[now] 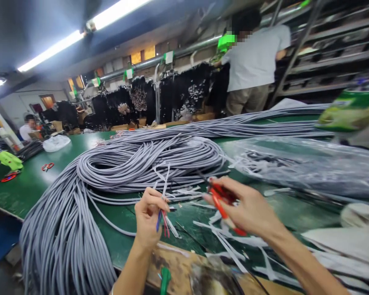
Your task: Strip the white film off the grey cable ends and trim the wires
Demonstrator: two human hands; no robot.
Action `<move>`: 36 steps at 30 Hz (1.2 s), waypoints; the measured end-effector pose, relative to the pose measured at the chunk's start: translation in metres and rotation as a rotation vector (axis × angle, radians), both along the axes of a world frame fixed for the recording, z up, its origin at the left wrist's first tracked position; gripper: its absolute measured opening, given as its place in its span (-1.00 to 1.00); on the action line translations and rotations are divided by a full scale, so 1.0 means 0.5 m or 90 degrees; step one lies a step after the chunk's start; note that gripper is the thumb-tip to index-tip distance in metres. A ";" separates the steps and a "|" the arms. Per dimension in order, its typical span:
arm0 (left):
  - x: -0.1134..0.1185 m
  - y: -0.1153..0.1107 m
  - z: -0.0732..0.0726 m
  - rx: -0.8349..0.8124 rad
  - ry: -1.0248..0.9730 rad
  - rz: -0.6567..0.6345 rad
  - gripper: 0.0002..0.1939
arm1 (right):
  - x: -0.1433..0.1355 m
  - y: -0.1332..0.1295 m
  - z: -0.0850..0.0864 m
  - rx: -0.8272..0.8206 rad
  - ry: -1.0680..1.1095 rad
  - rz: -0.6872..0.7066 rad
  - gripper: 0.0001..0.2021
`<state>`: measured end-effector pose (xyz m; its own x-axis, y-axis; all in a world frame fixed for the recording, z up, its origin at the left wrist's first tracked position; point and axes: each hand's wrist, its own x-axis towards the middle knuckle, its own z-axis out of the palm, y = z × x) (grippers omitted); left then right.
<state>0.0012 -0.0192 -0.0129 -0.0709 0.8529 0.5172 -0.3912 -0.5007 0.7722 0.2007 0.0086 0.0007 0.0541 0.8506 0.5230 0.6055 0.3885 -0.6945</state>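
Note:
My left hand is closed in a pinch on a cable end. Blue and pink wires poke out below its fingers, and thin white strips stand up above them. One grey cable runs up to this hand from the left. To the right, my right hand is wrapped round red-handled pliers. Their dark tip points up and left, apart from the wires; the jaws are blurred. Just beyond both hands lies a large looped bundle of grey cables, part of it hanging over the table's near edge.
Cut white strips litter the green table. A clear plastic bag lies at right, red scissors at left. A worn wooden board with a green-handled tool is at the front. A person stands behind.

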 end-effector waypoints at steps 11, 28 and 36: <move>0.004 -0.021 0.008 0.064 0.233 0.077 -0.66 | -0.060 -0.059 0.037 -0.076 -0.099 0.312 -0.71; 0.025 -0.016 0.016 -0.249 0.152 -0.109 -0.52 | -0.061 -0.060 0.036 -0.080 0.256 0.183 -0.52; 0.038 -0.011 0.008 -0.280 0.243 -0.068 -0.68 | -0.086 -0.069 0.016 -0.055 0.325 0.102 -0.62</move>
<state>0.0201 -0.0249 -0.0090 0.1489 0.9852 0.0849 -0.0752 -0.0743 0.9944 0.1575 -0.0258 0.0089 0.1487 0.9081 0.3914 0.1202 0.3762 -0.9187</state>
